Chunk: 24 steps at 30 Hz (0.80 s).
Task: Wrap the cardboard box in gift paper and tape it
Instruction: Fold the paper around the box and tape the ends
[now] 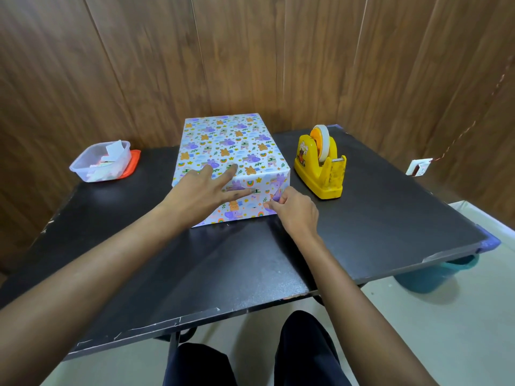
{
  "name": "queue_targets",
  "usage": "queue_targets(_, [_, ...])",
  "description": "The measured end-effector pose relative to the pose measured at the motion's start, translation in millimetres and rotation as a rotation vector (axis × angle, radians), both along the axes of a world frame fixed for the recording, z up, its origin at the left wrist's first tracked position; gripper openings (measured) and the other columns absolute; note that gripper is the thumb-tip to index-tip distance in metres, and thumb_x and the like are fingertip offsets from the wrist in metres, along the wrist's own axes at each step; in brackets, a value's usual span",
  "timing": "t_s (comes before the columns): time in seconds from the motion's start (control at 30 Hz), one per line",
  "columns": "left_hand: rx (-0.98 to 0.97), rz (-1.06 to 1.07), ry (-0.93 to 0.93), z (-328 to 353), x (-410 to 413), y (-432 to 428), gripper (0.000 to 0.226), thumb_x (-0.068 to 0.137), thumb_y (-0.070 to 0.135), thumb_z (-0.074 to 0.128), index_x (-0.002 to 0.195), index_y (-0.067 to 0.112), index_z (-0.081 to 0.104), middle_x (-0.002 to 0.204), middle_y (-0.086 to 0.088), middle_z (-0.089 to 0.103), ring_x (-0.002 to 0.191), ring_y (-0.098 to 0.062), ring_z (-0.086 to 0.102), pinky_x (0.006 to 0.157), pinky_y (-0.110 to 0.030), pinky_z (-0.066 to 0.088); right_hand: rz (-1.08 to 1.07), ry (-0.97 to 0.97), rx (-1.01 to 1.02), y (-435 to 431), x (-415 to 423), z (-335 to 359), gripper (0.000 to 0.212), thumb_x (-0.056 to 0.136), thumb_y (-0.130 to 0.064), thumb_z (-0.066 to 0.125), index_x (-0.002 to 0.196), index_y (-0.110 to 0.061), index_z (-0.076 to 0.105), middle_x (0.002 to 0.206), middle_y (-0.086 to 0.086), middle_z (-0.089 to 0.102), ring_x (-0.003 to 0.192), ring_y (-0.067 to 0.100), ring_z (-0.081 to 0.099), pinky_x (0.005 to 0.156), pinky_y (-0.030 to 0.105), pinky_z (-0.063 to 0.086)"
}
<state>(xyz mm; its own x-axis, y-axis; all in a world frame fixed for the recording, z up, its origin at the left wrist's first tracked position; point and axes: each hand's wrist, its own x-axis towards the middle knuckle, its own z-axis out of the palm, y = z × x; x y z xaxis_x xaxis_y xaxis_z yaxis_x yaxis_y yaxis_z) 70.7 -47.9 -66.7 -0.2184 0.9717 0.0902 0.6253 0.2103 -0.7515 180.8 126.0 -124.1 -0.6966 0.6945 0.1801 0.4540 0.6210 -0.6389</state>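
Bare forearms (111,260); dark navy trousers (306,355) over both knees.

Even indoor light is falling softly from above my table (390,207).
Pale sheen is spreading across the table's dark top, my arms (111,274) are casting only faint shadows on it, and the wood wall panels (250,51) behind the table are bowing outward toward the frame edges with wide-angle distortion.

No text or label can be read anywhere.
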Motion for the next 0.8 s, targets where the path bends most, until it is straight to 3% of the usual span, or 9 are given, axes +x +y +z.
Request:
queue_targets(0.07, [0.019, -0.009, -0.014, 2, 1, 1, 0.088, 0.070, -0.004, 0.005, 0.141, 0.046, 0.021, 0.138, -0.013, 0.050, 0.068, -0.028, 0.058, 0.043, -0.026, 0.020, 0.018, 0.082, -0.179, 12, 4, 8, 0.033, 0.077, -0.036, 0.073, 0.070, -0.015, 0.048, 0.075, 0.000, 0.060, 0.077, 0.021, 0.056, 0.063, 0.031, 0.037])
queue_targets(0.13, [-0.001, 0.025, -0.020, 3, 2, 2, 0.089, 0.068, -0.004, -0.001, 0.142, 0.046, 0.008, 0.144, -0.013, 0.043, 0.075, -0.030, 0.059, 0.044, -0.027, 0.022, -0.060, 0.248, -0.241, 34, 10, 24, 0.028, 0.078, -0.031, 0.073, 0.069, -0.014, 0.053, 0.069, -0.004, 0.054, 0.074, 0.018, 0.053, 0.060, 0.029, 0.036])
queue_targets(0.23, [-0.056, 0.102, -0.060, 5, 9, 4, 0.093, 0.061, -0.005, -0.015, 0.140, 0.045, -0.015, 0.155, -0.013, 0.020, 0.092, -0.031, 0.057, 0.048, -0.030, 0.025, -0.295, 0.412, -0.056, 74, 17, 48, 0.015, 0.088, -0.028, 0.060, 0.082, -0.014, 0.060, 0.097, 0.004, 0.059, 0.100, 0.022, 0.053, 0.075, 0.032, 0.041])
queue_targets(0.3, [-0.075, 0.128, -0.083, 10, 14, 7, 0.098, 0.055, -0.004, -0.020, 0.139, 0.045, -0.021, 0.157, -0.013, 0.007, 0.102, -0.033, 0.053, 0.051, -0.031, 0.027, -0.340, 0.291, 0.010, 101, 15, 55, 0.027, 0.094, -0.031, 0.051, 0.105, -0.010, 0.063, 0.119, 0.010, 0.054, 0.119, 0.027, 0.043, 0.091, 0.038, 0.040])
queue_targets(0.4, [-0.097, 0.169, -0.126, 14, 19, 8, 0.101, 0.049, -0.003, -0.023, 0.138, 0.045, -0.026, 0.157, -0.013, -0.003, 0.109, -0.035, 0.049, 0.054, -0.031, 0.031, -0.266, -0.018, -0.134, 132, 6, 59, 0.039, 0.096, -0.040, 0.044, 0.105, -0.007, 0.064, 0.118, 0.016, 0.055, 0.129, 0.034, 0.037, 0.096, 0.043, 0.037])
queue_targets(0.57, [-0.107, 0.187, -0.141, 14, 19, 8, 0.100, 0.051, -0.004, -0.021, 0.138, 0.045, -0.026, 0.158, -0.012, -0.003, 0.110, -0.036, 0.048, 0.055, -0.031, 0.031, -0.220, 0.092, -0.281, 141, 5, 79, 0.023, 0.085, -0.021, 0.067, 0.098, -0.002, 0.068, 0.114, 0.011, 0.060, 0.113, 0.026, 0.054, 0.088, 0.038, 0.046])
queue_targets(0.63, [-0.095, 0.173, -0.139, 15, 19, 9, 0.096, 0.059, -0.007, -0.012, 0.138, 0.045, -0.027, 0.157, -0.012, -0.004, 0.111, -0.036, 0.047, 0.056, -0.031, 0.032, -0.231, 0.135, -0.341, 142, 6, 89, 0.032, 0.082, -0.017, 0.070, 0.109, -0.001, 0.065, 0.115, 0.007, 0.059, 0.110, 0.023, 0.054, 0.085, 0.035, 0.044])
queue_targets(0.7, [-0.086, 0.158, -0.140, 16, 21, 10, 0.092, 0.066, -0.004, 0.003, 0.139, 0.046, -0.025, 0.157, -0.012, -0.005, 0.113, -0.036, 0.045, 0.056, -0.031, 0.031, -0.275, 0.055, -0.281, 143, 6, 93, 0.041, 0.083, -0.025, 0.069, 0.116, -0.004, 0.061, 0.123, 0.010, 0.058, 0.119, 0.027, 0.050, 0.095, 0.041, 0.044])
queue_targets(0.8, [-0.084, 0.135, -0.126, 10, 17, 9, 0.091, 0.068, -0.003, 0.005, 0.140, 0.046, -0.022, 0.158, -0.012, -0.001, 0.110, -0.036, 0.048, 0.054, -0.031, 0.030, -0.221, -0.101, -0.284, 134, 7, 96, 0.054, 0.086, -0.027, 0.067, 0.130, -0.003, 0.048, 0.135, 0.014, 0.049, 0.127, 0.034, 0.044, 0.103, 0.046, 0.040])
